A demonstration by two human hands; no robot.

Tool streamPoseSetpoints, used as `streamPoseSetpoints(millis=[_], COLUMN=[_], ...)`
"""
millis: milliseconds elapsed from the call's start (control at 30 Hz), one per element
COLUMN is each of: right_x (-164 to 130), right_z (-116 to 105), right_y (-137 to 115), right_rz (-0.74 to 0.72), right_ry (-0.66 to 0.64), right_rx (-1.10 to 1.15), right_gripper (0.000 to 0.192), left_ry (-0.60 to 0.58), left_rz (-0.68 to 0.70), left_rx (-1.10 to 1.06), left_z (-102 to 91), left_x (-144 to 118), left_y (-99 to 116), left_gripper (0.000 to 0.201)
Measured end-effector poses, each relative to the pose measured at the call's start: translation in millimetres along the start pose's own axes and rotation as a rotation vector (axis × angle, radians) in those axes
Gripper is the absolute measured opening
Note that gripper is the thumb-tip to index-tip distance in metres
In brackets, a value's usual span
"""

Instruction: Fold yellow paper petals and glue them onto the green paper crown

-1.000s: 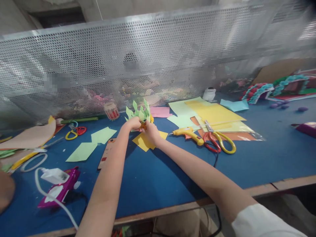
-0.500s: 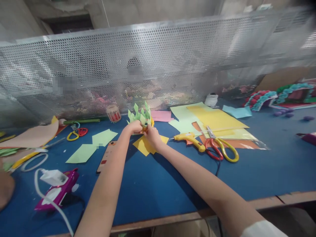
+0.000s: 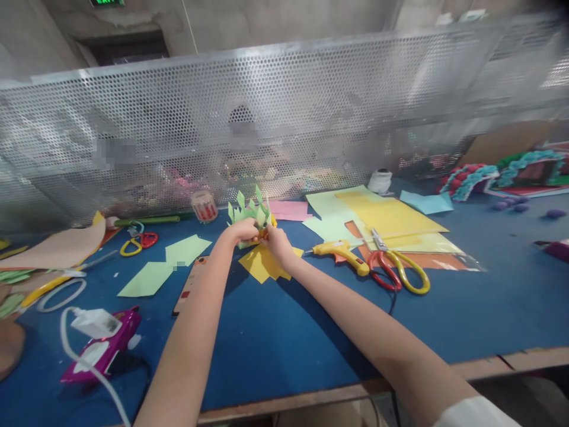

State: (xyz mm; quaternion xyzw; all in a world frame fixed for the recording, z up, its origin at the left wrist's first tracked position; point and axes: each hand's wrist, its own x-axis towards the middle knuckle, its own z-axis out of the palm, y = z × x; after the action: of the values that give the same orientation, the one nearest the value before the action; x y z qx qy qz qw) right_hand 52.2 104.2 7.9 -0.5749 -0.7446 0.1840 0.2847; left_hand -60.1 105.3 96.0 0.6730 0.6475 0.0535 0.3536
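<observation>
My left hand (image 3: 244,230) is closed around the base of a paper craft with pointed green leaves (image 3: 249,211) standing up from it. Close beside it, my right hand (image 3: 278,244) pinches the same craft near a small yellow-orange part; the fingertips are partly hidden. Yellow paper squares (image 3: 260,265) lie on the blue table just below the hands. Behind the craft rests pink paper (image 3: 288,210). To the right of my right hand lies a yellow glue gun (image 3: 344,252), beside large scissors (image 3: 400,270) with red and yellow handles.
Green paper pieces (image 3: 146,279) and a phone (image 3: 189,290) lie left of my forearm. A purple power strip (image 3: 104,350) with a white plug is at front left. Smaller scissors (image 3: 138,242) lie farther back. Yellow sheets (image 3: 395,214) are at right, before a perforated metal screen (image 3: 311,112).
The leaves of the craft have tilted slightly to the left. Both hands keep their hold in nearly the same place. The camera view has shifted slightly.
</observation>
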Motion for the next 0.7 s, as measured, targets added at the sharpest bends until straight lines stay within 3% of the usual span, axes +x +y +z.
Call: streamPoseSetpoints(millis=[367, 500, 600, 700], right_x=[4, 9, 14, 14], right_z=[-16, -24, -40, -61], right_y=[9, 14, 13, 6], right_rz=[-0.088, -0.089, -0.085, -0.043], right_ry=[0.071, 0.072, 0.037, -0.045], right_rx=[0.028, 0.013, -0.026, -0.101], right_gripper=[0.034, 0.033, 0.035, 0.035], left_ry=[0.021, 0.157, 0.289, 0.436], left_rz=[0.195, 0.331, 0.428, 0.432], left_rx=[-0.126, -0.144, -0.099, 0.001], left_z=[-9.7, -22.8, -34.4, -44.3], left_x=[-38, -65, -79, -78], left_y=[26, 34, 33, 23], left_gripper=[0.034, 0.053, 0.047, 0.041])
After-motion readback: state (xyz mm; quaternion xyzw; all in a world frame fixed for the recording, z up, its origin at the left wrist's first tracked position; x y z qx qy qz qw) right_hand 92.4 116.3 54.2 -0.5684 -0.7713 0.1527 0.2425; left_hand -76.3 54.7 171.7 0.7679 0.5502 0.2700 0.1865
